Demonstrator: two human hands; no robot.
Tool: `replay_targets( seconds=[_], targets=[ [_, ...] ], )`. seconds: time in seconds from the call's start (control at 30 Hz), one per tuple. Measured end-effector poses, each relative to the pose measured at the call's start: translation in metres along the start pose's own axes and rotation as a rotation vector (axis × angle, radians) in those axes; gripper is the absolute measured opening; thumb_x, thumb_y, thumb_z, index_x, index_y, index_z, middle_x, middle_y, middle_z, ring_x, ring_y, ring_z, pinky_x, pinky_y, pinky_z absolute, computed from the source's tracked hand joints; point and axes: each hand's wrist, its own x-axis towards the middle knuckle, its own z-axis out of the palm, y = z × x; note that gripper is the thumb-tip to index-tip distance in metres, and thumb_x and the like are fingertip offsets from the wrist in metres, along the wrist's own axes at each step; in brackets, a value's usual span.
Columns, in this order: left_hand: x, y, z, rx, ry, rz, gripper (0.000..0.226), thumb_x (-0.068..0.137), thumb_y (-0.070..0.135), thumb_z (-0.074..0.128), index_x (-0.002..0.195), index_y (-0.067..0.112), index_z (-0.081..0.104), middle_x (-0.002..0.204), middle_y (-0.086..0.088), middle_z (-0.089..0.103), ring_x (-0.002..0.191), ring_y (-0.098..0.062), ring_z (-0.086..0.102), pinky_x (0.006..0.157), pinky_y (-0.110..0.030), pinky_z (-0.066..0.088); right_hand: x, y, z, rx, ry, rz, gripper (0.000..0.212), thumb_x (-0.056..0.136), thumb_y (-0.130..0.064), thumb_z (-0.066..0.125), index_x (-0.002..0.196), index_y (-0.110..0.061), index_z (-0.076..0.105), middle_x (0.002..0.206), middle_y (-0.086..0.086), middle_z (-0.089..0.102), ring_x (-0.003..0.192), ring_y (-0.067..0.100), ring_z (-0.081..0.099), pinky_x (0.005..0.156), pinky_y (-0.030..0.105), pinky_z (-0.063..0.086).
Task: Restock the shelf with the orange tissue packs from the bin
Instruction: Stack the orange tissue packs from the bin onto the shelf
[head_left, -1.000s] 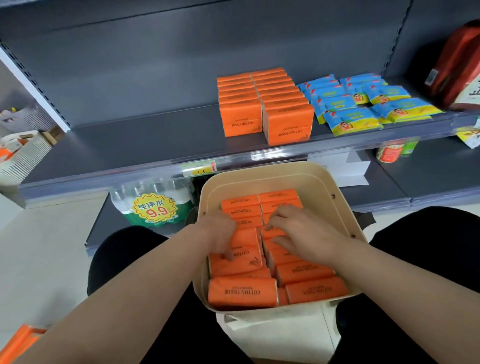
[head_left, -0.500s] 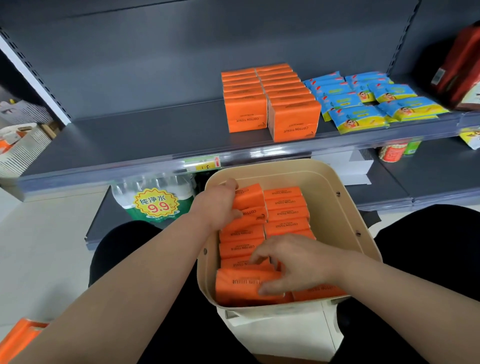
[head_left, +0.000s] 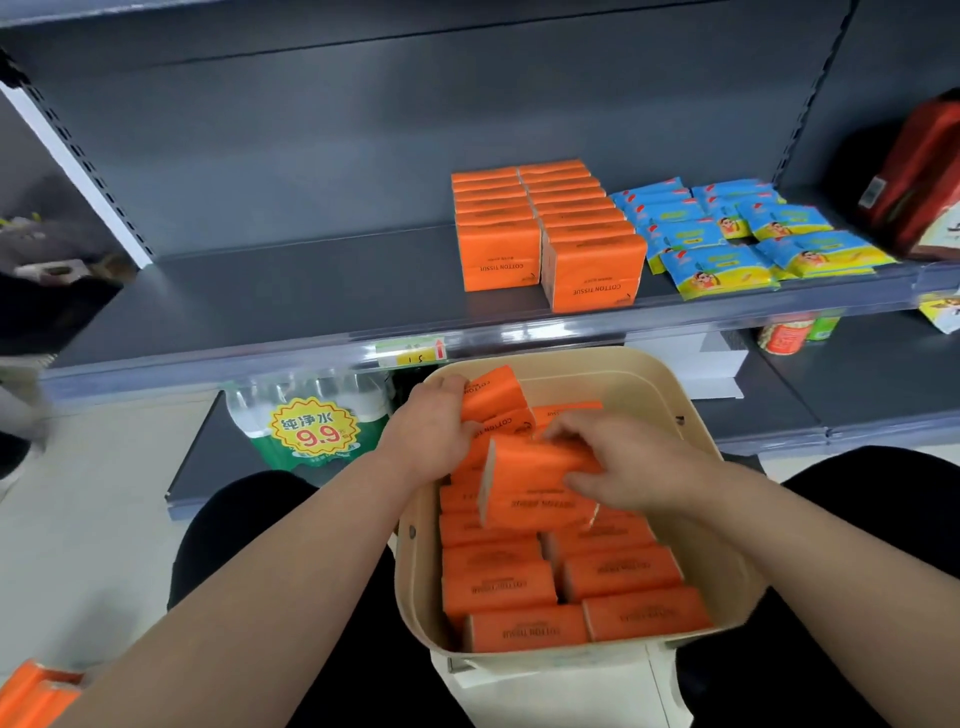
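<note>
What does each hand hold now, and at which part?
The left hand grips tilted orange packs at their left end, thumb on top. The right hand grips a lifted orange pack at its right end, above the bin.

Hidden, cropped and blurred items
Red glossy package (head_left: 917, 192) cut by right edge; orange plastic object (head_left: 34, 693) cut by bottom-left corner; clutter (head_left: 52, 267) at left blurred; shelf price label (head_left: 413, 352) print illegible; left hand (head_left: 431, 431): fingers hidden behind orange tissue packs (head_left: 493, 397).
</note>
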Motion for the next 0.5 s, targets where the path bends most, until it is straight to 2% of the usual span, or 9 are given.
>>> replay_targets(
  seconds=[0.17,0.33,0.5],
  targets=[
    [0.006,0.005,-0.014,-0.120,0.150,0.010,0.043,0.087,0.024,0.062,0.128,0.019,0.049,0.119,-0.003,0.055,0.112,-0.022,0.050,0.090,-0.038,0.046,0.016,0.016,-0.037,-0.286,0.123,0.020,0.045,0.074,-0.023,0.057,0.117,-0.031,0.050,0.114,-0.008,0.061,0.106,0.018,0.056,0.087,0.038,0.048],
    [0.045,0.014,-0.055,-0.140,0.380,0.014,0.043,0.082,0.016,0.066,0.123,0.016,0.054,0.115,-0.008,0.059,0.111,-0.029,0.049,0.090,-0.035,0.038,0.033,0.031,-0.057,-0.277,0.232,0.057,0.045,0.077,-0.012,0.058,0.118,-0.028,0.051,0.116,-0.004,0.058,0.110,0.020,0.052,0.090,0.036,0.046],
    [0.097,0.025,-0.092,0.005,0.351,-0.065,0.046,0.086,0.022,0.065,0.129,0.021,0.052,0.119,-0.013,0.050,0.118,-0.032,0.037,0.098,-0.038,0.035,0.051,0.042,-0.066,-0.243,0.288,0.071,0.045,0.081,-0.008,0.057,0.120,-0.027,0.051,0.119,-0.004,0.056,0.114,0.020,0.051,0.091,0.034,0.044]
  ],
)
